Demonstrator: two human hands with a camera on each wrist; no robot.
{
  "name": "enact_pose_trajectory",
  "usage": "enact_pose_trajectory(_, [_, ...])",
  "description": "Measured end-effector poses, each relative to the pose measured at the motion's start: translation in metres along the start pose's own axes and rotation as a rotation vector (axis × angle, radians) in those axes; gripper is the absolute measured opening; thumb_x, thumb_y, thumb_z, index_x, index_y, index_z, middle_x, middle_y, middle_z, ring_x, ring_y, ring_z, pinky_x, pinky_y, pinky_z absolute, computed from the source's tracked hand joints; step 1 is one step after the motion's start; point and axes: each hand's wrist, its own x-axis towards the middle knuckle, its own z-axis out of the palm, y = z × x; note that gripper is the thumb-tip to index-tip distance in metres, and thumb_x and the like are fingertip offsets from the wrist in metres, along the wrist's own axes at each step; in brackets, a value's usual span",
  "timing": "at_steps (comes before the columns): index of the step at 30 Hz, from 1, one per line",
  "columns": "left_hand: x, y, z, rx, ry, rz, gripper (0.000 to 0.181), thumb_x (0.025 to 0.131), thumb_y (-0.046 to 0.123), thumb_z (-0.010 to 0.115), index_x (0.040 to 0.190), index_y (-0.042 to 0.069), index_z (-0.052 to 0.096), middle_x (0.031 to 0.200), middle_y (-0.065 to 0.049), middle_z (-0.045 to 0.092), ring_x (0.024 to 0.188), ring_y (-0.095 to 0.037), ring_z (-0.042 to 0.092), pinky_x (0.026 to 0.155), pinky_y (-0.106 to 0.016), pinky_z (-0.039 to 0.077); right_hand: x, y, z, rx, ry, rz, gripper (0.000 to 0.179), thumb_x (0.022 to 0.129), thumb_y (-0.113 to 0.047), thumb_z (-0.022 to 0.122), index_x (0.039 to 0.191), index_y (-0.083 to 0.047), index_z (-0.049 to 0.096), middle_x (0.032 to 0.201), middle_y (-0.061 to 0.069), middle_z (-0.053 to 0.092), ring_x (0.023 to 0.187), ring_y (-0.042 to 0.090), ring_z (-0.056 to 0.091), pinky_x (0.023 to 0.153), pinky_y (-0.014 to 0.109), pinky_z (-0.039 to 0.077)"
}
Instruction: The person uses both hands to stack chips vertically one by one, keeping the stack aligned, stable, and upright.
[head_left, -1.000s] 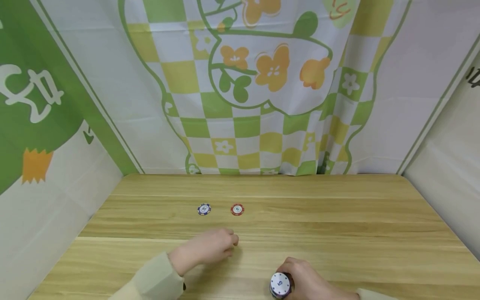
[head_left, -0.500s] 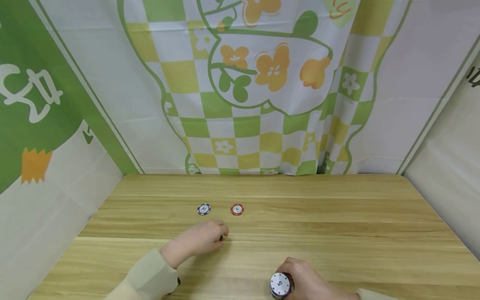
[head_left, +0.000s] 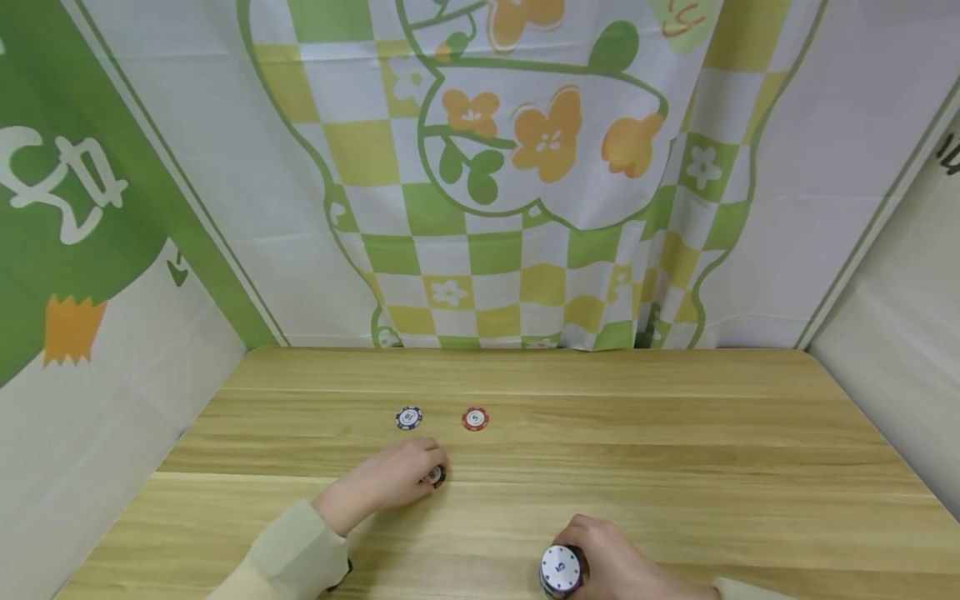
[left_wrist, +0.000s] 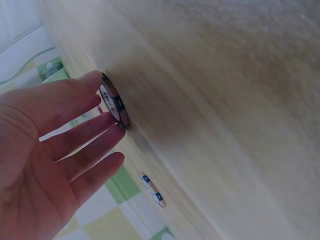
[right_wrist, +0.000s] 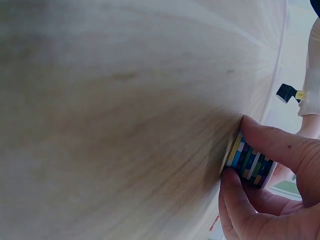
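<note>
My left hand (head_left: 386,483) pinches a black poker chip (head_left: 434,476) by its edge between thumb and fingertips, low over the table. In the left wrist view, the black chip (left_wrist: 114,101) is tilted by perspective, and I cannot tell if it lies flat on the wood. Beyond that hand lie a blue poker chip (head_left: 408,418), marked 10, and to its right a red poker chip (head_left: 475,418), marked 5. At the near edge of view my right hand (head_left: 611,558) grips a stack of poker chips (head_left: 561,570), white on top. Bands of several colours show along the stack's side (right_wrist: 250,162).
A wooden table (head_left: 675,450) carries everything. Behind it hangs a patterned curtain (head_left: 495,250), with printed cloth walls at the left (head_left: 112,250) and right (head_left: 900,333). A small dark object (right_wrist: 286,93) shows near the left sleeve in the right wrist view.
My left hand has moved left and slightly away, bringing the black chip into sight at its fingertips. The right hand and its stack stay in place.
</note>
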Motion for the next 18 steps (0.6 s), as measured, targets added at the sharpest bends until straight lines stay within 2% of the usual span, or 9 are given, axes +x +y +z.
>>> enact_pose_trajectory(9, [-0.0001,-0.0013,0.0013,0.007,0.024,0.023,0.018,0.073,0.004,0.07,0.09,0.007,0.064,0.083,-0.001,0.056,0.073,-0.011,0.053,0.063,-0.025,0.046,0.0001,-0.0015,-0.0001,0.002,0.009,-0.005,0.037,0.054,-0.012,0.083,0.087,-0.008,0.065,0.081,-0.011,0.053,0.076,-0.002,0.049,0.067,0.02,0.046])
enact_pose_trajectory(18, [0.0011,-0.0006,0.0027,0.015,0.031,0.002,0.022,0.071,0.005,0.073,0.091,0.007,0.064,0.084,0.0,0.052,0.076,-0.012,0.051,0.067,-0.024,0.047,0.0,-0.0013,0.0009,-0.001,0.021,-0.011,0.038,0.053,-0.007,0.082,0.086,-0.008,0.065,0.081,-0.011,0.054,0.076,-0.001,0.05,0.068,0.02,0.046])
